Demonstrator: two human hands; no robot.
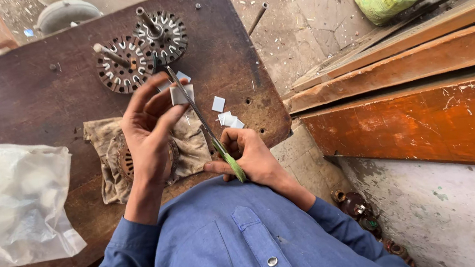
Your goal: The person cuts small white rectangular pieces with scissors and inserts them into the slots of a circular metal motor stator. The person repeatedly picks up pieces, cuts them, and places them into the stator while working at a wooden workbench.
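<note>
A: White paper, a small square slip, sits pinched in the left hand, just below the 2 round slotted metal rotors.

B: And the right hand?

A: Its grip is wrapped around the green-handled long steel scissors, blades meeting the slip. I'd judge a cut is under way.

B: Next?

A: Likely steadying the slip so the piece drops beside the cut white squares on the dark wooden surface.

A small white paper piece, roughly rectangular, is pinched upright above the dirty cloth. Long scissors with green handles slant over that cloth's far edge, their thin metal blades meeting the paper and pointing away from the cloth.
</note>
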